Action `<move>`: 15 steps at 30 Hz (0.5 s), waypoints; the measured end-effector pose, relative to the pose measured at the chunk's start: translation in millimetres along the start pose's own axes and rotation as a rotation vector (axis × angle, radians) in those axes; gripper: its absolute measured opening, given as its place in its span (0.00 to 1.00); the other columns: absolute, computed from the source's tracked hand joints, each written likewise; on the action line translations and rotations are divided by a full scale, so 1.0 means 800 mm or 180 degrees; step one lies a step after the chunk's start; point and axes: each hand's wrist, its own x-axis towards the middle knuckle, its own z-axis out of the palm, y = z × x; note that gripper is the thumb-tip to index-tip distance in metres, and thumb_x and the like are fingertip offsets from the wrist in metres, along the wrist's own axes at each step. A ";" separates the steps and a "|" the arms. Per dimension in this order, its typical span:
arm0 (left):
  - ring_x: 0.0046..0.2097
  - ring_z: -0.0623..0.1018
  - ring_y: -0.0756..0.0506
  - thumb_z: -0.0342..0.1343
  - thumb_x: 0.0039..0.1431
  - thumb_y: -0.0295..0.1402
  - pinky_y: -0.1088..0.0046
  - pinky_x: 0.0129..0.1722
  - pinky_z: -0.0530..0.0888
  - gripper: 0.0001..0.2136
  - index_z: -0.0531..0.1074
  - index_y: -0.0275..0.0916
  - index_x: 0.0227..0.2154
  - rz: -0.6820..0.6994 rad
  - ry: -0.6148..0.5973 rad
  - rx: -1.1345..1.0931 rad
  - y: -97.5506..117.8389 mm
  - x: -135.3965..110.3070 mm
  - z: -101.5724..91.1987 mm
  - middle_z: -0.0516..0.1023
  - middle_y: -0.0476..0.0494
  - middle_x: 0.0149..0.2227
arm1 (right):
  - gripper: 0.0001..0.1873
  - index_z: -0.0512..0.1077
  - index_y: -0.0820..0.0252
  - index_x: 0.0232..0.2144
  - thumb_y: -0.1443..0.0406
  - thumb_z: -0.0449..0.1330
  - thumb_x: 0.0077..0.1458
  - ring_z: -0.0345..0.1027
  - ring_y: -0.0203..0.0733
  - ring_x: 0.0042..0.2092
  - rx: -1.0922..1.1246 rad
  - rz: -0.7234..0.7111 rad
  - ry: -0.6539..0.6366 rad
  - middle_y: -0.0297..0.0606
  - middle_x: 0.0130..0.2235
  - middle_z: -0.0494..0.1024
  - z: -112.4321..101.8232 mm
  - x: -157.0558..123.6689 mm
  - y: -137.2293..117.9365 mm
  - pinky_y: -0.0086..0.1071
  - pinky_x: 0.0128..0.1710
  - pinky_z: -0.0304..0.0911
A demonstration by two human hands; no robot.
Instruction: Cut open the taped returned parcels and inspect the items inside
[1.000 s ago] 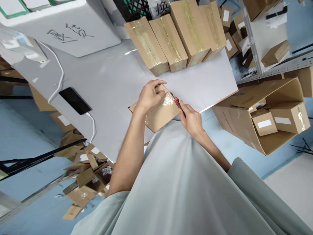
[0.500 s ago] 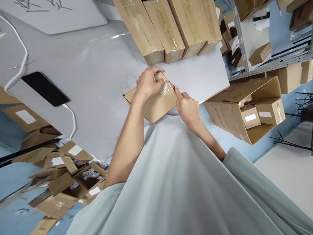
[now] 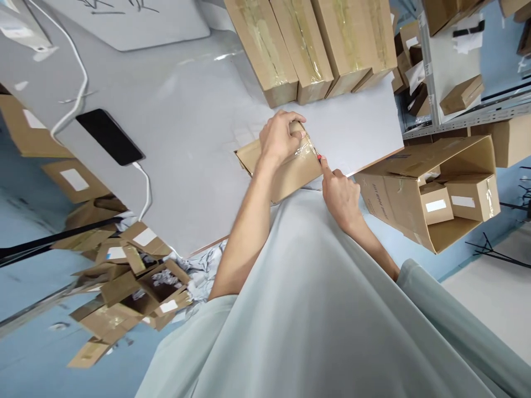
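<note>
Working a red-tipped tool [image 3: 319,157] along the taped edge of a cardboard box [image 3: 292,174]

The cardboard box is lying on the table [image 3: 186,138], against the near edge, on the stretch leading to the right corner. The left hand [image 3: 279,138] is holding the box from above: it is half-curled, its fingers bending over the far end and its thumb resting beside the clear tape [image 3: 305,148]. The right hand [image 3: 342,196] is wrapping around the red-tipped tool, with the index finger extending along it. Only the red tip is showing; the blade and the rest of the handle are hiding from view.

Change of state: over the last half second, the red tip is moving away from the left thumb, along the box edge, towards the corner nearer the person. Compared with one second ago, the right hand is covering more of the handle. The left hand is keeping the same hold.

Meaning for the work: the tool is probably slitting the tape, and the stroke appears to be nearing the end of that edge. Whether the tape is parting fully cannot be told; no contents are showing.

Surroundings: four taped boxes [image 3: 269,58] are standing in a row towards the far side of the table, close to the right edge. A phone [image 3: 110,137] is lying near the left edge. Neither is shifting. A large carton [image 3: 390,193] is standing just beyond the right corner.
</note>
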 end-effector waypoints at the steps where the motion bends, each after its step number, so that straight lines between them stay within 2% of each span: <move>1: 0.59 0.79 0.30 0.72 0.58 0.34 0.46 0.65 0.76 0.13 0.83 0.52 0.45 -0.0015 0.0010 -0.0005 0.000 0.000 -0.001 0.84 0.43 0.49 | 0.40 0.51 0.46 0.85 0.70 0.50 0.77 0.84 0.50 0.43 -0.0022 0.0019 -0.0018 0.52 0.51 0.86 0.004 -0.004 0.005 0.38 0.44 0.74; 6: 0.63 0.79 0.30 0.70 0.60 0.32 0.46 0.69 0.73 0.13 0.83 0.50 0.48 -0.0061 -0.0030 0.0045 -0.003 -0.004 -0.003 0.84 0.42 0.51 | 0.36 0.60 0.47 0.82 0.70 0.50 0.78 0.82 0.46 0.38 0.0018 0.0071 -0.0056 0.48 0.47 0.87 0.023 -0.022 0.032 0.33 0.40 0.70; 10: 0.65 0.79 0.31 0.69 0.63 0.37 0.50 0.71 0.72 0.15 0.83 0.50 0.53 0.0056 0.0022 0.0167 -0.007 -0.007 -0.008 0.85 0.41 0.55 | 0.33 0.62 0.47 0.82 0.65 0.51 0.80 0.81 0.46 0.37 0.0492 -0.0095 0.0347 0.45 0.43 0.87 0.029 -0.027 0.052 0.33 0.41 0.70; 12: 0.66 0.79 0.32 0.69 0.66 0.41 0.50 0.72 0.72 0.17 0.82 0.49 0.56 0.0115 0.0023 0.0280 -0.002 -0.009 -0.014 0.85 0.40 0.58 | 0.33 0.59 0.48 0.83 0.60 0.50 0.81 0.83 0.50 0.42 0.0882 -0.0231 0.0699 0.47 0.50 0.88 0.040 -0.009 0.066 0.36 0.44 0.73; 15: 0.68 0.79 0.32 0.68 0.69 0.46 0.49 0.75 0.70 0.18 0.81 0.49 0.58 0.0226 0.0235 0.0420 0.013 -0.027 -0.026 0.83 0.39 0.61 | 0.34 0.54 0.48 0.84 0.53 0.47 0.82 0.83 0.56 0.55 0.1516 -0.0442 0.1157 0.48 0.67 0.82 0.080 0.060 0.091 0.41 0.54 0.76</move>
